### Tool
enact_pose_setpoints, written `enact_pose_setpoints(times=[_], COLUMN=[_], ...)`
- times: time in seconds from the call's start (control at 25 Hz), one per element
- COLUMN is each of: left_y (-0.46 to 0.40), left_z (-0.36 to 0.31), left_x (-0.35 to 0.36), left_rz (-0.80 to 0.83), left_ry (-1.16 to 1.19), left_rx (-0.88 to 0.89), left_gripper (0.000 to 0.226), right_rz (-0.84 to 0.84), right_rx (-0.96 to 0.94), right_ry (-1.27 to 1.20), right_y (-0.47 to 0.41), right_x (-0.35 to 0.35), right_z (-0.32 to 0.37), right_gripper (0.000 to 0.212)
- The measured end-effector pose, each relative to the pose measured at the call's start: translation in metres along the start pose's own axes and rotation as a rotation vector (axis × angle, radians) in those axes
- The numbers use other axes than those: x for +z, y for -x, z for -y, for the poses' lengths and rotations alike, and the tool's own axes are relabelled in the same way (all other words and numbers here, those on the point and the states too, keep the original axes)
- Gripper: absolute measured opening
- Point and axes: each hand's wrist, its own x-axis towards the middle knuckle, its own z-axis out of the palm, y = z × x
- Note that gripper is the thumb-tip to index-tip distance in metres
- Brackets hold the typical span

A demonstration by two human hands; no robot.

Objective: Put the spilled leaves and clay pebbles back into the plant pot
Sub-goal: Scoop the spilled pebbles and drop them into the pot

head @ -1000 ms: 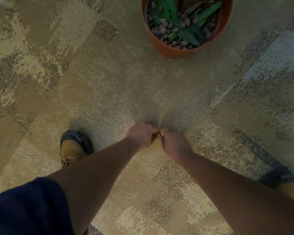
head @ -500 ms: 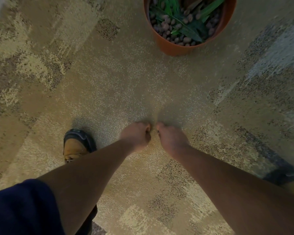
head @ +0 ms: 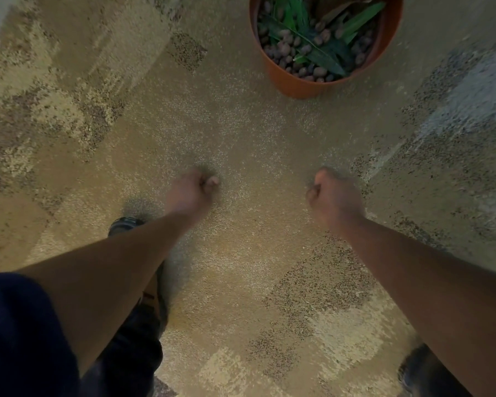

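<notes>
Over the carpet (head: 241, 138), both fists are curled and well apart: left hand (head: 191, 191), right hand (head: 334, 194); I cannot tell whether either holds anything. Leaves and pebbles fill the plant pot (head: 295, 84) ahead; gathering looks finished, barring a check for strays.

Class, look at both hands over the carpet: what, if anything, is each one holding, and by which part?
It cannot be told. The left hand and right hand are both curled into fists, blurred, with nothing visible in either.
</notes>
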Motion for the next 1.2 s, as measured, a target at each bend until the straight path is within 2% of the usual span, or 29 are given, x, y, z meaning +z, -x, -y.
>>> enact_pose_setpoints(times=[0.08,0.16,0.24,0.32,0.36,0.4,0.56,0.64,0.68,0.76,0.92,1.0,1.2], left_y=[0.011,0.026,0.034,0.033,0.030,0.028,0.012,-0.004,-0.014,-0.033,-0.050,-0.049,-0.031], left_z=[-0.014,-0.028,-0.037,-0.046,-0.054,-0.065,-0.135,-0.167,-0.178,-0.191,-0.193,-0.191,-0.184], left_x=[0.012,0.026,0.038,0.042,0.038,0.030,-0.033,-0.071,-0.084,-0.097,-0.092,-0.089,-0.086], left_rz=[0.257,0.525,0.666,0.712,0.690,0.596,-0.174,-0.437,-0.501,-0.493,-0.353,-0.346,-0.407], left_ry=[-0.023,-0.071,-0.203,-0.153,-0.062,0.036,0.242,0.276,0.301,0.296,0.142,0.112,0.125], left_rx=[0.141,0.202,0.225,0.230,0.239,0.283,0.561,0.629,0.635,0.598,0.524,0.535,0.584], left_gripper=[0.032,0.030,0.033,0.027,0.023,0.021,0.012,0.019,0.023,0.027,0.032,0.034,0.026], right_rz=[0.021,0.123,0.233,0.279,0.253,0.185,-0.306,-0.519,-0.585,-0.619,-0.473,-0.447,-0.508], right_rx=[0.018,0.028,0.037,0.046,0.058,0.062,-0.095,-0.220,-0.263,-0.292,-0.226,-0.212,-0.282], right_ry=[-0.030,-0.066,-0.129,-0.275,-0.368,-0.460,-0.778,-0.792,-0.766,-0.695,-0.510,-0.492,-0.496], right_y=[0.003,0.014,0.024,0.029,0.028,0.026,0.007,-0.007,-0.014,-0.029,-0.049,-0.050,-0.034], right_x=[0.000,0.006,0.014,0.017,0.013,0.004,-0.075,-0.118,-0.133,-0.149,-0.150,-0.148,-0.138], right_z=[-0.002,0.001,0.005,0.009,0.014,0.020,0.054,0.066,0.069,0.071,0.066,0.062,0.063], right_gripper=[0.020,0.022,0.021,0.015,0.012,0.009,0.008,0.007,0.007,0.013,0.035,0.043,0.036])
